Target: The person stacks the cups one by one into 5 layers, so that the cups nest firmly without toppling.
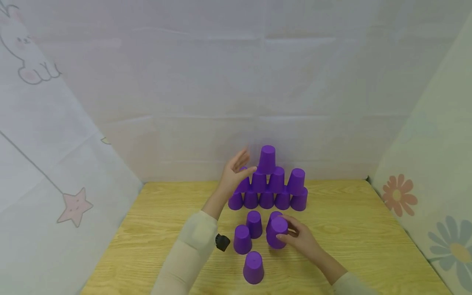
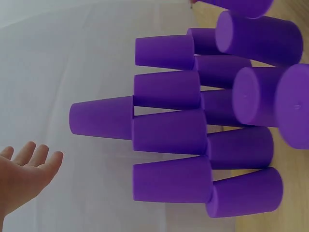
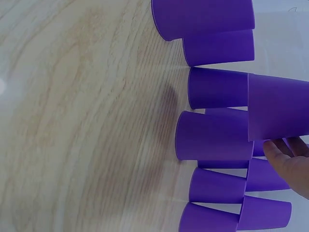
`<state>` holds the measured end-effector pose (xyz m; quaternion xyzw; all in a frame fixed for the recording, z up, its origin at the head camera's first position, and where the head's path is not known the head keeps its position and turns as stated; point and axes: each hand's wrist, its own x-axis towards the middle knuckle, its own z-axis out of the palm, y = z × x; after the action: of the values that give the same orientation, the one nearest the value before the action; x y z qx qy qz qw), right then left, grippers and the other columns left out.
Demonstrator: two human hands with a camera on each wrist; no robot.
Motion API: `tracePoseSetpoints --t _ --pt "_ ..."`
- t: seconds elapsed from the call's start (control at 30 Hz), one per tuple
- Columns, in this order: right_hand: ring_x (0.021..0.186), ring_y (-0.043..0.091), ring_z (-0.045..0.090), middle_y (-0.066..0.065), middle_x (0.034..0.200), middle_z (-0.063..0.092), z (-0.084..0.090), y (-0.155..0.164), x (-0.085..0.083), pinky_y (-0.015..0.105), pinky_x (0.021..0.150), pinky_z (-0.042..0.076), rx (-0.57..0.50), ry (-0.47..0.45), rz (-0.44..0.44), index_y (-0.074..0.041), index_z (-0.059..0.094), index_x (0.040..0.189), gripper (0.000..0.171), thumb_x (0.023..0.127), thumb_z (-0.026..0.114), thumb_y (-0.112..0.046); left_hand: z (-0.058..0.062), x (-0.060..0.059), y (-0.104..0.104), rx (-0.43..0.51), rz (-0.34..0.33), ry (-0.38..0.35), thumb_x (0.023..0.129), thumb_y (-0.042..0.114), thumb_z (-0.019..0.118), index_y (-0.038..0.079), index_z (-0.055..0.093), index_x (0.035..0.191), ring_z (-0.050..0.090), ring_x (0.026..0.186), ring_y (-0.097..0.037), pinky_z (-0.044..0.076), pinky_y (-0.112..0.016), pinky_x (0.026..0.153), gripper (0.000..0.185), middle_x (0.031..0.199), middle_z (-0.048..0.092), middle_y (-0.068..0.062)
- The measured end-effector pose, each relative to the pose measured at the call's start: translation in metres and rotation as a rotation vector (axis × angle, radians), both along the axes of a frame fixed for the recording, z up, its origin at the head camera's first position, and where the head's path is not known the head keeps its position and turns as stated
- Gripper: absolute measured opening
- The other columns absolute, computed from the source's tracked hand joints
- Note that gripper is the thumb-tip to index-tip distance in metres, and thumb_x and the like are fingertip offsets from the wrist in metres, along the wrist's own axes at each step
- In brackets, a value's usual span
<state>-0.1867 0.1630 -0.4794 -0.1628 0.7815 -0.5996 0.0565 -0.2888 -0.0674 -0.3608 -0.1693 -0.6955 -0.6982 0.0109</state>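
A pyramid (image 1: 267,184) of upturned purple cups is seen at the back of the table (image 1: 155,229), near the white sheet (image 1: 236,82): five cups in the bottom row, four above, one top cup (image 1: 267,159) at the peak. The left hand (image 1: 236,170) is held up just beside the pyramid's left side, fingers straight and spread, nothing held; whether it touches the nearest second-row cup cannot be told. In the left wrist view the same hand (image 2: 26,174) is shown flat and apart from the top cup (image 2: 101,117). The right hand (image 1: 300,237) is wrapped around a tilted cup (image 1: 276,232) in front of the pyramid, fingers curled on its side near the base; in the right wrist view only fingertips (image 3: 289,162) are seen against that cup (image 3: 277,113). Another cup (image 1: 273,217) is partly hidden just behind the held one. Three loose cups are stood upside down nearby: one (image 1: 254,223) left of the held cup, one (image 1: 242,239) nearer the left sleeve (image 1: 191,246), one (image 1: 253,267) closest to the camera. A small black object (image 1: 222,242) is seen at the left wrist.
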Motion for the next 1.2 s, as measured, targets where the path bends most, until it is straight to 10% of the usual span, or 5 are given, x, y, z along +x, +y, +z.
tracePoseSetpoints --t 1.2 --pt "0.097 0.001 0.057 0.012 0.117 0.059 0.032 0.030 -0.042 0.023 0.084 0.051 0.108 0.130 -0.075 -0.010 0.050 0.128 0.043 0.089 0.063 -0.021 -0.099 0.086 -0.032 0.006 -0.194 -0.145 0.086 0.009 0.065 0.004 0.027 0.146 0.031 0.137 -0.036 0.028 -0.046 0.113 0.071 0.147 0.036 -0.019"
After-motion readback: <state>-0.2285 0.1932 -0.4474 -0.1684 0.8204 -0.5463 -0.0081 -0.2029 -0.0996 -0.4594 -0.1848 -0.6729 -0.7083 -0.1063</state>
